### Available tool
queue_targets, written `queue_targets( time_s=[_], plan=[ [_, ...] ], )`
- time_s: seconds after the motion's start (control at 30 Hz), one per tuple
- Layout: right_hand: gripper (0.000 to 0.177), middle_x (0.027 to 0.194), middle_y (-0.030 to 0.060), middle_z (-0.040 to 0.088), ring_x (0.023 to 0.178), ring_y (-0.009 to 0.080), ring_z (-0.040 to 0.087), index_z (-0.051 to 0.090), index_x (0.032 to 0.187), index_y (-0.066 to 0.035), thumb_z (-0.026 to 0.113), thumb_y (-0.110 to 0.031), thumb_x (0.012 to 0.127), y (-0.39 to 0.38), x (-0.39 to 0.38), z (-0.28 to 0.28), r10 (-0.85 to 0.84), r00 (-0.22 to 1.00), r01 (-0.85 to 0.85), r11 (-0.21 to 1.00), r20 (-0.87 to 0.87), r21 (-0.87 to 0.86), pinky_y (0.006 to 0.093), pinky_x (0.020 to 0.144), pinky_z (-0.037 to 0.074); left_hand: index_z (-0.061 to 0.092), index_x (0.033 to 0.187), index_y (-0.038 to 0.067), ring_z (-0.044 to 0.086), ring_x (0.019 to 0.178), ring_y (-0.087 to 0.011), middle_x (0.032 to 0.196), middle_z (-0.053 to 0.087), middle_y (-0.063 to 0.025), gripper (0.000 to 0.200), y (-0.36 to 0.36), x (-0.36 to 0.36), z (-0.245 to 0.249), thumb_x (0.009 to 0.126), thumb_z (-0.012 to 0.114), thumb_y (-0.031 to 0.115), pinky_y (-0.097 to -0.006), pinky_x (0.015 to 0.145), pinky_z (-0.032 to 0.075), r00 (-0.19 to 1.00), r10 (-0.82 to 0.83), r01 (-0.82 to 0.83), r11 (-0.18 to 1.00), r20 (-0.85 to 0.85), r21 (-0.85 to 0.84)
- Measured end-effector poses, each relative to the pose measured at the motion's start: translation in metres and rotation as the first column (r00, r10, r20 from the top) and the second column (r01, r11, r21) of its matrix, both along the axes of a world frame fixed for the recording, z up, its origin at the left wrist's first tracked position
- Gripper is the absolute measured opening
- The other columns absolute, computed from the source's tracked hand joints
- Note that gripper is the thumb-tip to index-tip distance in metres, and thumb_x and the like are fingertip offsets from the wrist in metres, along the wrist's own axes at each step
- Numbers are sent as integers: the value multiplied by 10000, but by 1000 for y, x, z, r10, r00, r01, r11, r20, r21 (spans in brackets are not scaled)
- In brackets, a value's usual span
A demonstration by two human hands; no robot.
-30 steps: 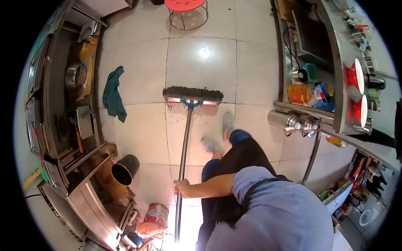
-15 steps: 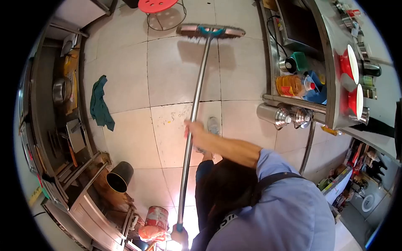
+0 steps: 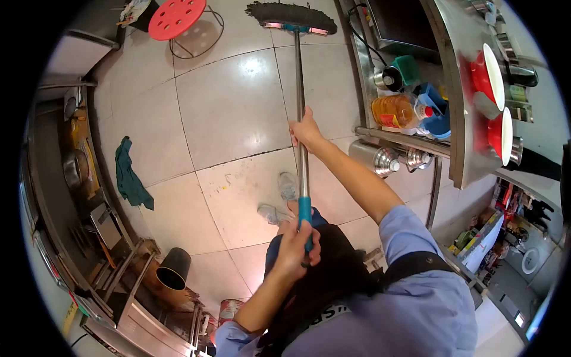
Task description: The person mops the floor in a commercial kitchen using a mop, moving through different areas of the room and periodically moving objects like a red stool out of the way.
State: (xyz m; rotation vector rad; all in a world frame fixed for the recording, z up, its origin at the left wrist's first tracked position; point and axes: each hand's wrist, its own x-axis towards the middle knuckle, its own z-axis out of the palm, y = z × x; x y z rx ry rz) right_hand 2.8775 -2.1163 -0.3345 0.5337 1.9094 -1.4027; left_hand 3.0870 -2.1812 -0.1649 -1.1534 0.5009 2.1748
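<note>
A mop (image 3: 301,89) with a metal pole stretches away from my body. Its dark shaggy pad (image 3: 291,12) is at the top of the view, joined to the pole by a teal bracket. My right hand (image 3: 306,131) wraps the pole about midway along. Lower down, near my waist, my left hand (image 3: 297,244) is closed around the teal handle grip (image 3: 305,209). My shoes (image 3: 288,185) stand on the tiled floor (image 3: 229,110) to the left of the pole.
A red stool (image 3: 176,19) stands at upper left, and a green cloth (image 3: 131,174) lies on the floor. A black bin (image 3: 173,268) is at lower left. Metal flasks (image 3: 375,157) stand beside the right shelf, which holds an oil bottle (image 3: 398,112). Red bowls (image 3: 488,74) sit on the counter.
The mop's pad has moved farther away and turned, showing more of its shaggy side. My left hand has come up and forward with the handle, and my right hand has moved forward and right.
</note>
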Motion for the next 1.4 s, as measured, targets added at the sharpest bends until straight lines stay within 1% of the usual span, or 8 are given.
queue_targets(
  time_s=[0.47,0.93,1.03,1.17,1.23,1.3,1.37,1.4],
  plan=[
    [340,656,177,588,509,263,599,348,1082,10,440,-111,778,7,-159,-83,173,975,-102,907,-140,409,364,501,490,422,1017,133,357,404,-90,626,422,-18,295,14,-139,-104,897,449,402,-234,341,262,996,-82,79,995,-47,-57],
    [667,691,229,573,507,310,581,61,1335,-2,459,-185,832,-50,320,-81,402,904,-218,725,-145,653,396,422,465,525,1004,67,397,403,-89,602,454,-4,362,-92,307,-61,860,497,398,-223,322,298,954,-260,282,947,148,-155],
    [756,805,274,583,665,401,581,8,1367,-91,478,-112,775,-85,454,-37,36,996,-62,937,82,345,476,627,472,548,975,73,401,403,-89,582,473,-10,323,-130,440,-20,867,493,372,-218,334,295,942,-277,312,929,188,-200],
    [827,615,143,554,404,237,528,-151,1338,-137,486,-91,812,-120,569,67,-91,931,67,995,355,81,363,375,435,545,1006,56,386,395,-71,554,457,6,253,-154,611,43,899,467,271,-210,349,267,913,-344,407,797,220,-446],
    [740,635,149,530,471,223,563,-18,1313,-134,522,-135,807,-120,626,68,-49,936,78,995,348,-69,348,429,498,546,930,48,405,509,-83,610,461,3,231,-176,614,83,898,473,265,-226,449,314,877,-374,477,757,302,-447],
    [547,636,154,519,493,233,559,182,1234,-39,519,-174,824,-126,657,37,52,984,-29,990,-169,139,357,438,501,546,854,41,423,623,-95,666,465,-1,233,-193,598,119,898,479,259,-242,549,361,836,-399,542,709,378,-451],
    [333,626,143,503,479,225,536,345,1029,7,506,-217,841,-126,586,28,-280,671,347,937,686,43,361,425,497,550,866,28,428,664,-109,705,481,-8,237,-197,576,120,892,484,254,-263,586,377,801,-438,593,674,407,-441],
    [270,621,131,501,436,215,503,379,916,3,479,-241,856,-130,559,37,-329,596,333,931,733,147,361,389,483,552,871,26,429,668,-111,713,486,-11,239,-195,568,117,891,486,255,-266,588,379,799,-423,594,669,428,-447]
  ],
)
